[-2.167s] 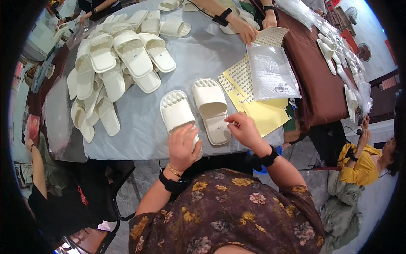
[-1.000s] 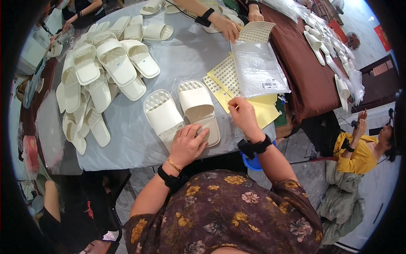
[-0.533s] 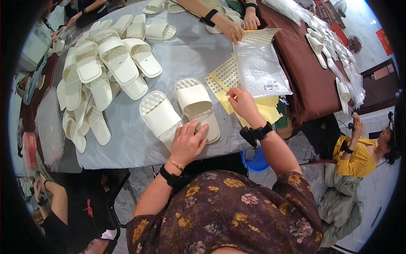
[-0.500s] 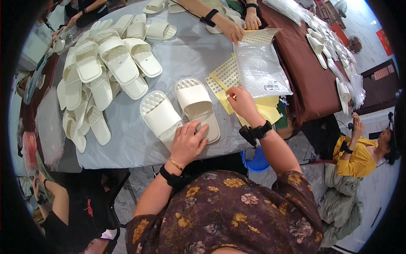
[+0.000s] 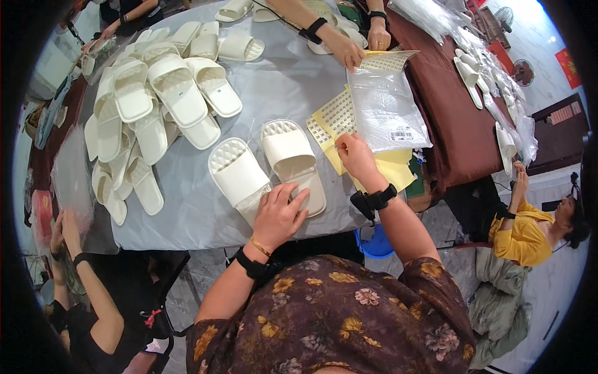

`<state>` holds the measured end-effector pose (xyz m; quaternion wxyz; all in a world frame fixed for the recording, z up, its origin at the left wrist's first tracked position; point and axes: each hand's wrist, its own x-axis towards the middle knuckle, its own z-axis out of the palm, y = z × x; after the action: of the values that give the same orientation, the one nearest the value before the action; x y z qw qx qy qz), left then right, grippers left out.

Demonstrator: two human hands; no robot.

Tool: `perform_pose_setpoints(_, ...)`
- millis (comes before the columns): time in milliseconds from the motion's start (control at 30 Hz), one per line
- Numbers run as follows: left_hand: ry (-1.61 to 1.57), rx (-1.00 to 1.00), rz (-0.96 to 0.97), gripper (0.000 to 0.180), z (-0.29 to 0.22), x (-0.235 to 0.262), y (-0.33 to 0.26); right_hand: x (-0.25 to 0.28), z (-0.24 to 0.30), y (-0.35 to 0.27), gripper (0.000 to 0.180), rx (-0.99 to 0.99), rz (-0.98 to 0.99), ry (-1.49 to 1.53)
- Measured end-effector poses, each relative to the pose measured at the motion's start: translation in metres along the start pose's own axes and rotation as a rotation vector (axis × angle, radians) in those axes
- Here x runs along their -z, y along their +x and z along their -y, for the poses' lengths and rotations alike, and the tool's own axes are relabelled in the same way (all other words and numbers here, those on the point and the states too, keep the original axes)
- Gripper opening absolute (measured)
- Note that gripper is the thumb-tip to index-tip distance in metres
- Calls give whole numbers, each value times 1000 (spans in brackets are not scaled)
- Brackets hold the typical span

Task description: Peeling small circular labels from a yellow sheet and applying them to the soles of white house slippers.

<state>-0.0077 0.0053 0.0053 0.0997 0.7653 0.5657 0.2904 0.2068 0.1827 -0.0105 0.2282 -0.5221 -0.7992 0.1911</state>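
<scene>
table point(image 5: 280, 81), bag point(image 5: 389, 112) over sheets point(image 5: 336, 115), left grip point(image 5: 278, 215) spread on slippers point(image 5: 240, 177), right grip point(image 5: 356, 154) pinching scrap point(image 5: 338, 149)

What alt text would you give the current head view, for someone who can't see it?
A person's left hand lies over the heel ends of two cream slippers on a grey-covered table; their right hand, fingers pinched, is by yellow label sheets. More slippers are piled to the left; a co-worker's hand is at the table's far side.

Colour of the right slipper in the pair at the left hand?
The right slipper is creamy white; best seen in the head view.
</scene>
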Motion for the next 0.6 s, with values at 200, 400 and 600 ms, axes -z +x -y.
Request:
perform_pose_setpoints(200, -7, 12, 3, 46, 0, 0, -1, -1, -2, 2, 11, -27, 61, -27)
perform_pose_setpoints(400, 11, 10, -11, 46, 0, -1, -2, 1, 1, 0, 8, -34, 50, -15)
perform_pose_setpoints(600, 7, 11, -15, 46, 0, -1, -2, 0, 2, 0, 7, -35, 42, -16)
